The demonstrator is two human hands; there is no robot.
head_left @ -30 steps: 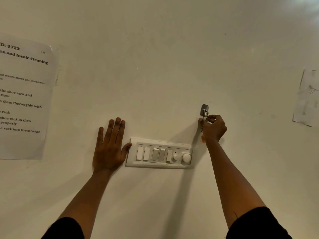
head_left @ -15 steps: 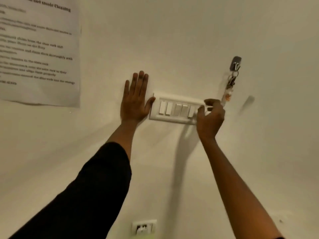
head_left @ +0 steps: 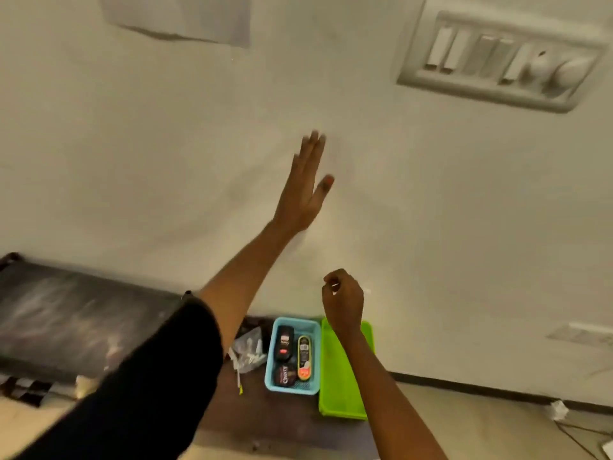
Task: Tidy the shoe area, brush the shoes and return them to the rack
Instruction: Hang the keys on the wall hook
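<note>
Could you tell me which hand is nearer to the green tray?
Right. The right hand hangs over the far end of the green tray; the left hand is raised higher, near the wall.

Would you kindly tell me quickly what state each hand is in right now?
Left hand: open, fingers straight, palm toward the pale painted wall.
Right hand: closed, fingers curled, nothing visibly held.
</note>
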